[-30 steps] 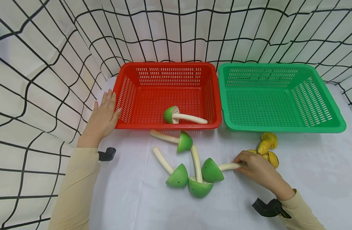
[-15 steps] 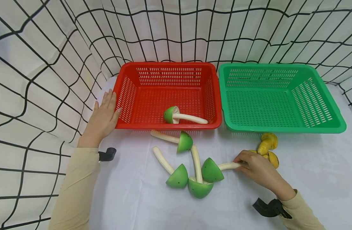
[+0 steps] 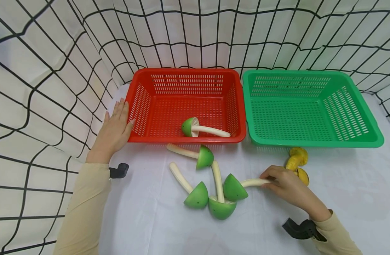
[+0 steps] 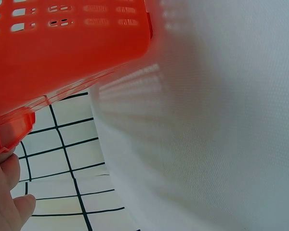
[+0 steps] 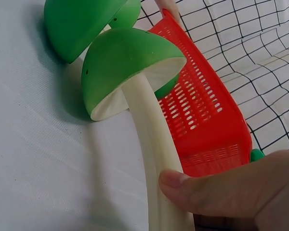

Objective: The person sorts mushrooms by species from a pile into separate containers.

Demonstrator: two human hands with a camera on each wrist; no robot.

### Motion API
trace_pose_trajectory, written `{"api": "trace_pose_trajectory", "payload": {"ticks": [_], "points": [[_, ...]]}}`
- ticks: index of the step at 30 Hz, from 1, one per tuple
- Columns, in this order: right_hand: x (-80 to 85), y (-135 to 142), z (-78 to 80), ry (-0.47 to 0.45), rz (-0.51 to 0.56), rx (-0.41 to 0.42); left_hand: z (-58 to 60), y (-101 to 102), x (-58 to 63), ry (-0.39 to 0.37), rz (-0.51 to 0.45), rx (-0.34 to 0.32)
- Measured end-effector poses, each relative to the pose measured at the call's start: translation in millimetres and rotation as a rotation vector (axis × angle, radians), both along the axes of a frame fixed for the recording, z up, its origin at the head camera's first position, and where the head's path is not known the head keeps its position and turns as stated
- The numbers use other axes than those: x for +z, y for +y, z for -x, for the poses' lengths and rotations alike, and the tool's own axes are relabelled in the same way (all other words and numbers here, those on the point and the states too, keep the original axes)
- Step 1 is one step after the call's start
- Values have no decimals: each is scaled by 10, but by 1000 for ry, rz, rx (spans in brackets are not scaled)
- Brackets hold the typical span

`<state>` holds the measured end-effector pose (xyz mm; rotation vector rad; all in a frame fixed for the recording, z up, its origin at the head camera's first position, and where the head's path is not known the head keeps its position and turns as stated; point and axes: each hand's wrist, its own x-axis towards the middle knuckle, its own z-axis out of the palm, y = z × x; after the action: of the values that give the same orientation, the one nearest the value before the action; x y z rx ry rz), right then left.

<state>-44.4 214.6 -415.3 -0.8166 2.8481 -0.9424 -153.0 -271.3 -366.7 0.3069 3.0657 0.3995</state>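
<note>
My right hand [image 3: 290, 186] pinches the pale stem end of a toy mushroom [image 3: 235, 187] with a green, black-dotted cap. In the right wrist view, the thumb [image 5: 202, 192] presses along that mushroom's stem [image 5: 156, 139]. The cap lies against another green mushroom [image 3: 222, 210], and two more, a mushroom [image 3: 196, 196] and a mushroom [image 3: 204, 157], lie to its left. Yellow mushroom-like pieces [image 3: 297, 159] lie beside my right hand, partly hidden by it. My left hand [image 3: 112, 132] rests with straight fingers on the left rim of the red basket [image 3: 185, 140].
One green mushroom [image 3: 207, 130] lies inside the red basket. To its right stands a green basket [image 3: 313, 143], rim to rim with it. A black wire grid [image 3: 199, 46] over white cloth bounds the back and left side of the white table [image 3: 144, 212].
My right hand and wrist have shifted very slightly up and to the right, and the mushroom cap has tilted up a touch with it. My left hand stays on the basket rim.
</note>
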Motion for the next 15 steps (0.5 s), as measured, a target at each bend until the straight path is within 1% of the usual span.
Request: {"api": "trace_pose_trajectory", "payload": {"ticks": [5, 15], "points": [[8, 18, 4, 15, 29, 19, 5, -8, -13, 1, -1, 1], [59, 50, 16, -16, 93, 41, 11, -11, -12, 1, 6, -2]]}}
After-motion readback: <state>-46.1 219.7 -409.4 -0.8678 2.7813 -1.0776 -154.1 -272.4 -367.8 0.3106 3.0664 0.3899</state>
